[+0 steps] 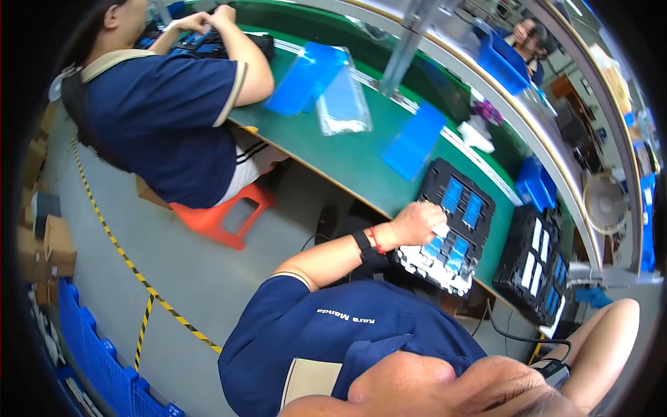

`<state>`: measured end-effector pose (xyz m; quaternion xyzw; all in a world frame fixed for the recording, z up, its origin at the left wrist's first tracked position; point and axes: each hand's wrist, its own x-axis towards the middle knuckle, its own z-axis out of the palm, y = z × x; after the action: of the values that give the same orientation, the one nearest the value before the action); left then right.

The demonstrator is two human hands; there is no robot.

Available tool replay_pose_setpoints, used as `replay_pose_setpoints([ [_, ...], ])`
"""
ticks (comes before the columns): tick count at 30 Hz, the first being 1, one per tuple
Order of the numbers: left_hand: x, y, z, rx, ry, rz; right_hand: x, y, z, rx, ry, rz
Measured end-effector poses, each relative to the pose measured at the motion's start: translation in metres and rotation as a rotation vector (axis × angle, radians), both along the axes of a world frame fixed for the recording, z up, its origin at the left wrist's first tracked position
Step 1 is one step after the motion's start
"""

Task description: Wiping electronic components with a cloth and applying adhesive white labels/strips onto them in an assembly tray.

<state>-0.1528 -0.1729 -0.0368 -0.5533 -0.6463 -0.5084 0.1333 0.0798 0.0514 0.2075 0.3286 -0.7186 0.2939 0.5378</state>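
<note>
Right hand hidden; black tray (pixel 455 222) part-covered

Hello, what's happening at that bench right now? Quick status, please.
Left hand curled on black tray, fingers pinching something small and white. Right hand out of view. Second tray stack alongside, nothing blocking.

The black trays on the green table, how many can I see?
2 clearly: one black tray under the person's left hand, one black tray to its right near the table edge. More may be hidden at the co-worker's place.

Bright, even overhead light, soft shadows only. Heavy fisheye bend and black vignette at the rim. Edges slightly soft.
</note>
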Motion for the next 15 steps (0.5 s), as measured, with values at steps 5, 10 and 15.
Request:
replay_pose_setpoints([
  [5,0.003,0.002,-0.002,0.004,0.044,-0.019,-0.061,0.027,-0.034,-0.177,0.056,0.009],
  [10,0.009,0.003,-0.004,0.006,0.034,-0.002,-0.077,0.058,-0.061,-0.344,0.049,-0.050],
  [15,0.004,0.006,0.000,0.030,0.013,-0.082,-0.032,0.077,-0.091,-0.506,0.029,-0.279],
])
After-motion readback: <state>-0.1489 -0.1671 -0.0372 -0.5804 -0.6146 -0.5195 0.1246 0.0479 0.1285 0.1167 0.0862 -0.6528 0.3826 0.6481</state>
